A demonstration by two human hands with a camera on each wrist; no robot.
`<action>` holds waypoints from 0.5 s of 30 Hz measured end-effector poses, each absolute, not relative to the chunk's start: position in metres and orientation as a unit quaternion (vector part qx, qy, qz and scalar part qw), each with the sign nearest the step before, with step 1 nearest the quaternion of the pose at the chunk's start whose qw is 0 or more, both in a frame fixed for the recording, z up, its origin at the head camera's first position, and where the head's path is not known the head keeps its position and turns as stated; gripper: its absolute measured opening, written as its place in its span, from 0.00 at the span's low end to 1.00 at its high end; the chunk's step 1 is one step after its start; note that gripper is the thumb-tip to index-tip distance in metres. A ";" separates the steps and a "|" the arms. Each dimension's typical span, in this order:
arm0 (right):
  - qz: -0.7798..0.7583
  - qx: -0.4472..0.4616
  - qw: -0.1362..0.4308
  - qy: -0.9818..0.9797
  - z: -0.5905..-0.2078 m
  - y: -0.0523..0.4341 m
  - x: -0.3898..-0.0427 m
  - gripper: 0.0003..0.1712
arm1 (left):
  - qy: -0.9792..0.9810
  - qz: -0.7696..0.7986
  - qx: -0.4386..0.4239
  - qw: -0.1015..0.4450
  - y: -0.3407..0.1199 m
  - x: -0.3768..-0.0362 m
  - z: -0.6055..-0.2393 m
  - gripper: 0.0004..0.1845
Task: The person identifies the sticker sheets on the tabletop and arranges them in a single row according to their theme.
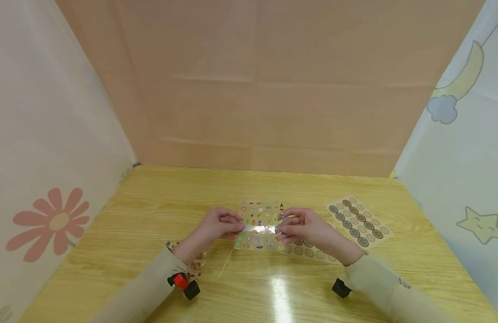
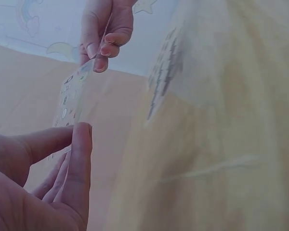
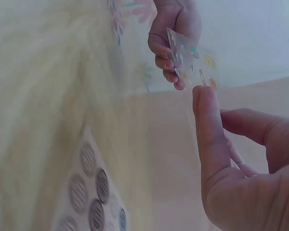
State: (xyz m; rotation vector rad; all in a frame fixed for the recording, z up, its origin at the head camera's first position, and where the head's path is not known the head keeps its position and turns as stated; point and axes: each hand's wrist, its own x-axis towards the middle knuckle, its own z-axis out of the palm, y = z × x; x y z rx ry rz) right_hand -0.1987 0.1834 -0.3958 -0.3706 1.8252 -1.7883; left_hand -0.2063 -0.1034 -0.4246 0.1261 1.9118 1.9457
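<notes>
- The clear sticker sheet (image 1: 260,225) is held up just above the wooden table (image 1: 152,215), stretched between the two hands, near the middle of the tabletop.
- The left hand (image 1: 218,224) pinches the sheet's left edge between thumb and fingers; the right hand (image 1: 303,225) pinches the right edge the same way.
- To do this well, I would keep both pinches at the very edges, off the little printed stickers, and hold the film taut and level so it does not curl or catch the glare.
- From the wrist views the film looks slightly bowed, though they are too blurred to be sure.
- A tan sheet of round dark stickers (image 1: 359,221) lies flat to the right; another sheet (image 1: 309,251) sits partly under the right hand.
- Peach paper backs the table, with flower and moon-and-star cloths at the sides.
</notes>
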 end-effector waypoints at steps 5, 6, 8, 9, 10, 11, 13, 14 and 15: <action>-0.657 -0.127 0.299 0.680 -0.408 0.170 -0.188 0.21 | 0.696 0.692 0.023 0.192 -0.115 -0.186 -0.434 0.14; -0.658 -0.127 0.303 0.678 -0.411 0.167 -0.187 0.21 | 0.697 0.691 0.021 0.190 -0.118 -0.182 -0.436 0.14; -0.664 -0.121 0.316 0.666 -0.417 0.162 -0.184 0.19 | 0.699 0.690 0.013 0.186 -0.123 -0.175 -0.439 0.15; -0.668 -0.118 0.322 0.661 -0.420 0.160 -0.183 0.18 | 0.699 0.691 0.007 0.184 -0.126 -0.172 -0.440 0.16; -0.670 -0.115 0.329 0.655 -0.423 0.157 -0.182 0.18 | 0.700 0.691 -0.002 0.181 -0.128 -0.169 -0.440 0.16; -0.672 -0.112 0.334 0.651 -0.425 0.154 -0.180 0.17 | 0.703 0.689 -0.011 0.178 -0.130 -0.167 -0.441 0.17; -0.670 -0.108 0.344 0.649 -0.428 0.150 -0.176 0.17 | 0.712 0.681 -0.024 0.170 -0.133 -0.163 -0.442 0.17; -0.666 -0.107 0.346 0.652 -0.428 0.148 -0.174 0.16 | 0.715 0.678 -0.030 0.168 -0.134 -0.161 -0.442 0.18; -0.663 -0.107 0.348 0.654 -0.429 0.147 -0.172 0.17 | 0.716 0.677 -0.035 0.167 -0.135 -0.159 -0.442 0.18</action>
